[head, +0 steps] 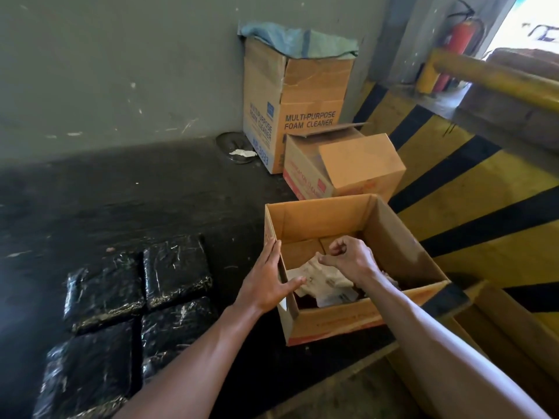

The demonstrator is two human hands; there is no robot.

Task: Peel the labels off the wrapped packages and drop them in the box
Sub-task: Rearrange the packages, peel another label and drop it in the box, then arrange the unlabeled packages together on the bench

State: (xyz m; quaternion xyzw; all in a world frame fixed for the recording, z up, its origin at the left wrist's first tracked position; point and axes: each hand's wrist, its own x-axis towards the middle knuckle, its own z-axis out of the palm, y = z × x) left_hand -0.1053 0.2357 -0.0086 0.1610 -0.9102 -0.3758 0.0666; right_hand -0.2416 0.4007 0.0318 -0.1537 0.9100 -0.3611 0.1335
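An open cardboard box [332,323] stands on the dark floor in front of me, with crumpled white labels [325,284] lying inside it. My left hand [269,279] rests flat against the box's left wall, thumb hooked over the rim. Over the box's opening hovers my right hand [348,258], fingers curled loosely with nothing visible between them. Several packages wrapped in black plastic [177,270] lie side by side on the floor to the left of the box.
A tall "Multi-purpose foam cleaner" carton [302,95] covered by a blue cloth stands against the wall, with a smaller open carton [344,167] in front of it. A yellow-and-black striped ramp [472,189] and yellow rail [496,77] rise on the right; a fire extinguisher [459,40] hangs behind.
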